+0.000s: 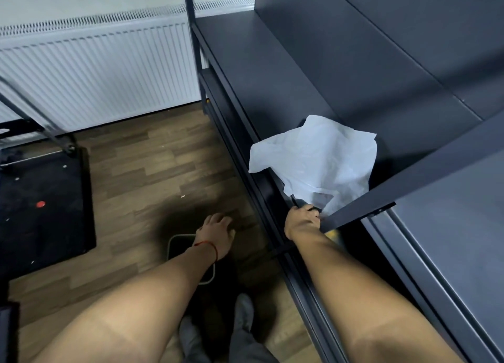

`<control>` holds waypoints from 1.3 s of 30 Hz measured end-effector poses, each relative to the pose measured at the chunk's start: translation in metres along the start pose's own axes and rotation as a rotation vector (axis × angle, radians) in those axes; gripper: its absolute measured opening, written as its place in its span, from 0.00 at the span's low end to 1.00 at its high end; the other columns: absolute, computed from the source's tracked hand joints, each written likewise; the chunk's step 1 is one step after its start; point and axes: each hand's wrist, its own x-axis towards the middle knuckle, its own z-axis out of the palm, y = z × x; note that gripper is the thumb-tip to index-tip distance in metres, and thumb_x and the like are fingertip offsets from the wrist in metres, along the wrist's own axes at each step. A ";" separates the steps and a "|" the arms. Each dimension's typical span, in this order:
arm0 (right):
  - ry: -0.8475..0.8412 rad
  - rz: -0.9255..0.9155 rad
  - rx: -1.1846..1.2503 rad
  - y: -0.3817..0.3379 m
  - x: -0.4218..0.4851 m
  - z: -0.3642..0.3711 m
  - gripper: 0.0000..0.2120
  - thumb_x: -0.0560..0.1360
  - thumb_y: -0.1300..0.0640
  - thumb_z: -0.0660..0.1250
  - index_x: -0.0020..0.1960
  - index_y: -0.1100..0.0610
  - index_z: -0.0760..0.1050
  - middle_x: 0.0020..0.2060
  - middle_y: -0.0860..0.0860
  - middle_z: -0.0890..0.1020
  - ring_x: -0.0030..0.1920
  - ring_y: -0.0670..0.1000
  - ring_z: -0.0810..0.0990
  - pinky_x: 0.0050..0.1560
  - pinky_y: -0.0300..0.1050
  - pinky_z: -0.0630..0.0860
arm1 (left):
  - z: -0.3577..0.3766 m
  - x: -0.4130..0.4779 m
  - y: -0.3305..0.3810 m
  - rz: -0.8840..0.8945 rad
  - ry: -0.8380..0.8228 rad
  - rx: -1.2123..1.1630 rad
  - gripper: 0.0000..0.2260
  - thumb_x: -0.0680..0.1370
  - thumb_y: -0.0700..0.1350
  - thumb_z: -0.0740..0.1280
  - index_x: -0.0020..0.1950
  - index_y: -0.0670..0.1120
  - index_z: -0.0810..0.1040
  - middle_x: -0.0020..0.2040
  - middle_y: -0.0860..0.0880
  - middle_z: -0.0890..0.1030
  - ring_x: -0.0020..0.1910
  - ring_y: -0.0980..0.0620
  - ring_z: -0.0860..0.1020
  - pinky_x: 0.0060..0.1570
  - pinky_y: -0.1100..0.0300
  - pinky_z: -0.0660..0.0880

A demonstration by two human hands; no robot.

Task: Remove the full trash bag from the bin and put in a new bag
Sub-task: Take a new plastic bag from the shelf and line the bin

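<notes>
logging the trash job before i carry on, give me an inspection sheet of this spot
surface: wood-look floor, small specks on it
job's things: bin on the floor, dark inside, liner unclear; white bag on the dark shelf, hanging over its front edge
clutter: black board with a red dot, on the floor at left
hands: left hand spread above the bin, empty; right hand closed on a small dark thing at the shelf edge by the bag
cables: nothing seen
surroundings: white radiator on the wall; feet by the bin
</notes>
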 end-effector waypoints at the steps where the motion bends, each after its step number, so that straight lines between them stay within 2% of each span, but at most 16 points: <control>1: 0.013 -0.014 -0.009 0.000 -0.002 0.002 0.30 0.75 0.62 0.64 0.75 0.61 0.60 0.72 0.67 0.57 0.70 0.67 0.63 0.66 0.54 0.68 | -0.002 0.000 0.001 0.005 0.008 -0.002 0.19 0.80 0.52 0.58 0.71 0.52 0.67 0.75 0.48 0.62 0.75 0.46 0.57 0.69 0.45 0.62; 5: 0.080 -0.089 -0.036 -0.008 -0.011 0.006 0.26 0.74 0.63 0.64 0.72 0.61 0.64 0.71 0.63 0.62 0.70 0.64 0.62 0.68 0.55 0.65 | -0.013 -0.001 0.003 0.014 0.035 -0.030 0.19 0.80 0.51 0.58 0.71 0.53 0.67 0.75 0.50 0.61 0.75 0.47 0.56 0.70 0.44 0.61; 10: 0.196 -0.327 0.015 -0.056 -0.032 -0.003 0.23 0.79 0.57 0.60 0.72 0.61 0.63 0.69 0.62 0.66 0.70 0.61 0.64 0.67 0.52 0.66 | -0.036 -0.012 -0.010 0.001 0.097 -0.070 0.18 0.81 0.52 0.56 0.71 0.53 0.67 0.75 0.51 0.62 0.75 0.48 0.57 0.70 0.45 0.60; 13: 0.282 -0.504 0.056 -0.094 -0.054 -0.013 0.19 0.81 0.55 0.57 0.70 0.60 0.65 0.66 0.61 0.70 0.66 0.60 0.68 0.65 0.52 0.68 | -0.051 -0.021 -0.035 -0.042 0.146 -0.092 0.18 0.81 0.53 0.56 0.71 0.54 0.67 0.74 0.50 0.63 0.74 0.47 0.60 0.70 0.45 0.62; 16: 0.308 -0.646 0.115 -0.128 -0.075 -0.023 0.20 0.82 0.52 0.56 0.70 0.60 0.66 0.67 0.60 0.70 0.66 0.59 0.68 0.65 0.53 0.70 | -0.067 -0.031 -0.065 -0.088 0.209 -0.129 0.18 0.81 0.52 0.55 0.70 0.53 0.68 0.73 0.49 0.66 0.71 0.44 0.65 0.69 0.45 0.66; 22: 0.344 -0.801 0.169 -0.181 -0.113 -0.036 0.18 0.81 0.52 0.58 0.69 0.57 0.69 0.66 0.56 0.73 0.67 0.57 0.71 0.66 0.51 0.71 | -0.082 -0.055 -0.115 -0.158 0.310 -0.173 0.17 0.81 0.50 0.55 0.69 0.51 0.70 0.70 0.48 0.70 0.69 0.46 0.67 0.67 0.48 0.68; 28: 0.379 -0.871 0.238 -0.217 -0.140 -0.037 0.16 0.80 0.53 0.61 0.66 0.57 0.72 0.62 0.55 0.77 0.62 0.55 0.75 0.62 0.51 0.75 | -0.085 -0.074 -0.141 -0.198 0.339 -0.224 0.17 0.80 0.46 0.58 0.70 0.49 0.70 0.71 0.48 0.68 0.70 0.47 0.66 0.68 0.49 0.67; 34: 0.411 -0.940 0.258 -0.240 -0.157 -0.041 0.15 0.80 0.53 0.61 0.65 0.56 0.73 0.60 0.54 0.77 0.59 0.53 0.76 0.60 0.49 0.76 | -0.090 -0.080 -0.149 -0.249 0.306 -0.308 0.16 0.81 0.48 0.55 0.69 0.50 0.70 0.72 0.48 0.66 0.70 0.47 0.66 0.69 0.49 0.66; 39: 0.430 -0.922 0.273 -0.242 -0.160 -0.040 0.15 0.80 0.53 0.61 0.65 0.57 0.74 0.59 0.54 0.78 0.58 0.53 0.77 0.59 0.48 0.77 | -0.088 -0.077 -0.156 -0.226 0.306 -0.325 0.17 0.81 0.50 0.56 0.69 0.51 0.69 0.72 0.48 0.65 0.70 0.47 0.66 0.69 0.48 0.66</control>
